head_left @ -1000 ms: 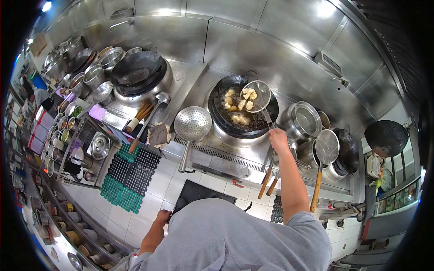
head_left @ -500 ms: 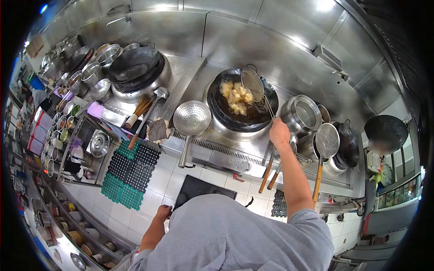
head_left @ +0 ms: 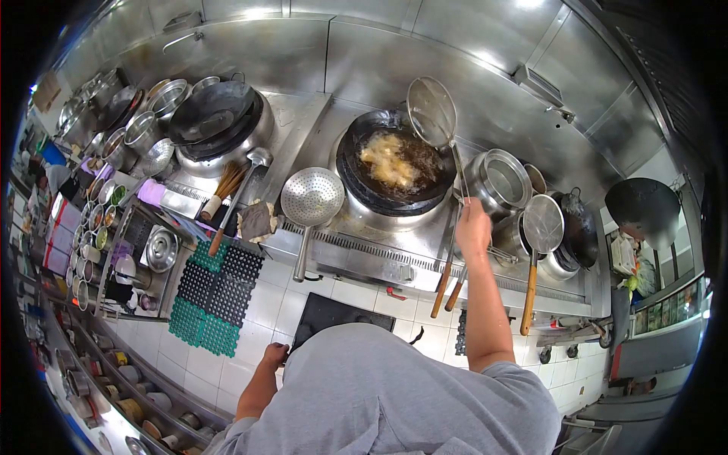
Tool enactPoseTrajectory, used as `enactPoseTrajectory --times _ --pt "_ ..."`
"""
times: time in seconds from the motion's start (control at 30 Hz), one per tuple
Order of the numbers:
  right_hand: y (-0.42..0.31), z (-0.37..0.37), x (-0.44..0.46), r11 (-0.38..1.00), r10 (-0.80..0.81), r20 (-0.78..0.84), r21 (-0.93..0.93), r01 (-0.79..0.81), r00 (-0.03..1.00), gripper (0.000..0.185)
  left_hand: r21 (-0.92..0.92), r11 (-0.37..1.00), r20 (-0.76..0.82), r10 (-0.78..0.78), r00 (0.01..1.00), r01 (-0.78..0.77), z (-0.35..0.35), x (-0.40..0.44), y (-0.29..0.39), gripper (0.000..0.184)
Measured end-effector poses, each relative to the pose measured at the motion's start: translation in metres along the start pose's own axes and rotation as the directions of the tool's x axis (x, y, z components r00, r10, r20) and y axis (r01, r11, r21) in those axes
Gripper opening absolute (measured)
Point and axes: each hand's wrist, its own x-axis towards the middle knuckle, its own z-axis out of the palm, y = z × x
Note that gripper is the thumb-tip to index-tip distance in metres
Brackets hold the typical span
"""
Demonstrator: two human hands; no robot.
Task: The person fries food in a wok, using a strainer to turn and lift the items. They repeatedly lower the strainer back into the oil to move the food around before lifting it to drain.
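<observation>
My right hand (head_left: pixel 474 227) is wrapped round the handle of a round wire-mesh skimmer (head_left: pixel 432 112). The skimmer's mesh is held up at the back right rim of a black wok (head_left: pixel 356 178) on the burner. In the wok's dark bubbling oil, a cluster of pale golden food pieces (head_left: pixel 388 161) is frying; foam blurs their outlines. My left hand (head_left: pixel 275 355) hangs low beside my body with its fingers curled; a small dark thing shows at them, too little to name.
A perforated ladle (head_left: pixel 312 197) lies left of the wok. Further left are a second wok (head_left: pixel 212 114), a brush (head_left: pixel 226 186) and a wok spatula (head_left: pixel 259 157). To the right stand steel pots (head_left: pixel 506 182) and another mesh strainer (head_left: pixel 544 225) with a wooden handle.
The skimmer has risen out of the wok, up and slightly right, away from the food. My right hand has shifted slightly. The food looks foamier; my left hand stays put.
</observation>
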Motion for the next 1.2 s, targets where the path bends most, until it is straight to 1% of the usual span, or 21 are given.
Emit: enactPoseTrajectory --times 0.07,0.1,0.17,0.2,0.23,0.27,0.3,0.37,0.43,0.5,0.53,0.63,0.7,0.73,0.77,0.87,0.97,1.0,1.07,1.1,1.2 --pt "0.028 0.039 -0.008 0.996 0.060 0.022 -0.073 -0.059 0.998 0.021 -0.012 1.000 0.022 0.003 1.000 -0.003 0.000 -0.004 0.012 0.038" --pt "0.055 0.071 -0.014 0.983 -0.091 -0.100 0.152 0.105 0.991 0.022 -0.005 1.000 0.025 0.008 1.000 -0.008 0.001 -0.005 0.016 0.038" --pt "0.085 0.121 -0.021 0.904 -0.192 -0.220 0.341 0.260 0.957 0.022 -0.059 0.998 0.023 0.005 1.000 -0.003 0.004 -0.006 0.026 0.037" --pt "0.076 0.114 -0.028 0.797 0.084 0.041 0.597 -0.092 0.996 0.023 -0.037 0.999 0.031 0.008 0.999 -0.007 0.006 -0.011 0.033 0.037" --pt "0.064 0.108 -0.037 0.541 0.285 0.348 0.711 -0.450 0.893 0.024 0.065 0.993 0.022 0.100 0.995 -0.101 0.007 -0.019 0.041 0.037" --pt "0.061 0.113 -0.043 0.452 0.314 0.340 0.768 -0.454 0.887 0.026 0.171 0.966 0.029 0.193 0.981 -0.195 0.006 -0.023 0.049 0.037" --pt "0.062 0.113 -0.046 0.441 0.312 0.358 0.765 -0.469 0.880 0.024 0.206 0.958 0.052 0.194 0.980 -0.200 0.005 -0.020 0.048 0.037" --pt "0.062 0.090 -0.043 0.196 0.220 0.598 0.747 -0.635 0.771 0.021 0.226 0.942 0.074 0.237 0.969 -0.248 0.007 -0.010 0.039 0.039" --pt "0.080 0.080 -0.037 0.137 0.206 0.613 0.753 -0.643 0.762 0.020 0.212 0.932 0.084 0.284 0.955 -0.295 0.010 -0.005 0.030 0.041" --pt "0.094 0.070 -0.044 0.080 0.181 0.632 0.754 -0.652 0.753 0.019 0.181 0.975 0.111 0.114 0.987 -0.133 0.012 0.019 0.013 0.040" --pt "0.096 0.061 -0.052 0.032 0.221 0.632 0.757 -0.653 0.743 0.018 0.194 0.972 0.116 0.110 0.987 -0.131 0.012 0.023 0.013 0.040" --pt "0.111 0.039 -0.075 -0.036 0.259 0.632 0.762 -0.647 0.730 0.018 0.208 0.969 0.099 0.112 0.989 -0.131 0.012 0.018 0.023 0.039" --pt "0.127 0.024 -0.089 -0.226 0.221 0.639 0.768 -0.599 0.737 0.020 0.289 0.916 0.159 0.239 0.958 -0.277 0.010 -0.010 0.063 0.037" --pt "0.138 0.015 -0.093 -0.261 0.220 0.634 0.770 -0.582 0.741 0.020 0.331 0.912 0.180 0.192 0.965 -0.243 0.010 -0.008 0.072 0.034" --pt "0.148 0.006 -0.094 -0.261 0.234 0.628 0.776 -0.575 0.742 0.020 0.339 0.908 0.192 0.190 0.963 -0.247 0.011 -0.005 0.080 0.034" --pt "0.190 -0.007 -0.089 -0.265 0.398 0.499 0.866 -0.424 0.770 0.020 0.391 0.891 0.203 0.163 0.966 -0.232 0.018 0.028 0.085 0.032" --pt "0.243 -0.020 -0.071 -0.148 0.575 0.386 0.916 -0.372 0.722 0.022 0.204 0.975 0.231 0.044 0.972 -0.092 0.020 0.051 0.092 0.034" --pt "0.262 -0.023 -0.064 -0.120 0.638 0.367 0.916 -0.383 0.677 0.021 0.163 0.981 0.185 0.072 0.980 -0.103 0.025 0.051 0.095 0.032" --pt "0.296 -0.032 -0.055 -0.150 0.680 0.396 0.899 -0.411 0.618 0.019 0.182 0.976 0.182 0.082 0.980 -0.116 0.030 0.051 0.105 0.031" --pt "0.322 -0.027 -0.051 -0.168 0.710 0.412 0.886 -0.431 0.571 0.010 0.216 0.968 0.193 0.086 0.977 -0.128 0.033 0.051 0.109 0.031" --pt "0.349 -0.024 -0.052 -0.186 0.709 0.444 0.867 -0.462 0.548 0.017 0.233 0.963 0.225 0.085 0.971 -0.138 0.039 0.047 0.112 0.031"
